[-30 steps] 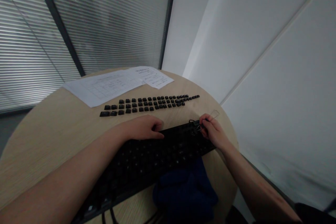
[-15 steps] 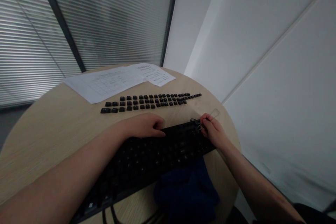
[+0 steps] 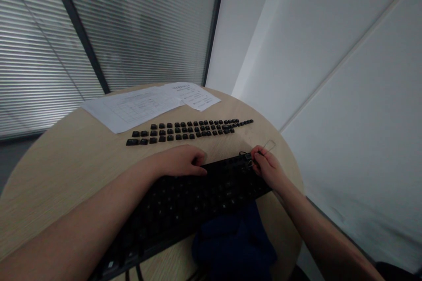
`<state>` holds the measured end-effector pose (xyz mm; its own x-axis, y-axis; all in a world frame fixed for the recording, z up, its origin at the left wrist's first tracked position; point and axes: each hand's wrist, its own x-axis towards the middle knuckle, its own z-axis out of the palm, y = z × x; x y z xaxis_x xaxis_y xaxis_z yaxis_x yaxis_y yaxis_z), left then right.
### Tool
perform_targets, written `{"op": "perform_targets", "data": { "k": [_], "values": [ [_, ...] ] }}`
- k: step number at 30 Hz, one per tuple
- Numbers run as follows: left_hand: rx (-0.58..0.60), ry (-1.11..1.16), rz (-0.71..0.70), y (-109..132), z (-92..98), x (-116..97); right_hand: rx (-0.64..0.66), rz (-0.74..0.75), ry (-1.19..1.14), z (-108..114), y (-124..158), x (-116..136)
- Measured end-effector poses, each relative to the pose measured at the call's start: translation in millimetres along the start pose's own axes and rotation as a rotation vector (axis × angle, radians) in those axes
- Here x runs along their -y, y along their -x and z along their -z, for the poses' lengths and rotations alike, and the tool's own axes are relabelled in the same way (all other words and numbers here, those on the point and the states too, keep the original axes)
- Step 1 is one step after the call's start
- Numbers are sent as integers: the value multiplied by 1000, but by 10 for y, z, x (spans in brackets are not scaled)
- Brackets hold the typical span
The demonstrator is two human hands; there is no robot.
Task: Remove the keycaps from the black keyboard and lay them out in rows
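Observation:
A black keyboard [image 3: 184,204] with its keycaps removed lies across the near part of a round wooden table [image 3: 66,167]. My left hand [image 3: 183,161] rests on the keyboard's far edge, fingers curled down against it. My right hand [image 3: 268,167] is closed on a thin wire keycap puller [image 3: 260,151], whose tip sits at the keyboard's far right corner. Several loose black keycaps [image 3: 189,129] lie in rows on the table beyond the keyboard.
Printed paper sheets [image 3: 148,103] lie at the table's far side. A dark blue cloth [image 3: 234,243] sits at the near edge under the keyboard. Window blinds [image 3: 99,30] stand behind, and a white wall [image 3: 329,74] is close on the right.
Both hands stay where they were on the keyboard; only the view shifts slightly.

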<state>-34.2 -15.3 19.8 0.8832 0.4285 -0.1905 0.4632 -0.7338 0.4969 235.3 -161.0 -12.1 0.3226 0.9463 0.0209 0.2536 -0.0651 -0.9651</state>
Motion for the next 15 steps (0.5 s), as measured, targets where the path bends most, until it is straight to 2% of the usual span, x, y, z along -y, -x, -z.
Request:
{"op": "perform_targets", "data": {
  "k": [10, 15],
  "values": [
    [-8, 18, -11, 5, -6, 19, 76, 77, 105, 21, 66, -117],
    [-17, 41, -26, -6, -11, 37, 116, 168, 229, 37, 119, -142]
  ]
}}
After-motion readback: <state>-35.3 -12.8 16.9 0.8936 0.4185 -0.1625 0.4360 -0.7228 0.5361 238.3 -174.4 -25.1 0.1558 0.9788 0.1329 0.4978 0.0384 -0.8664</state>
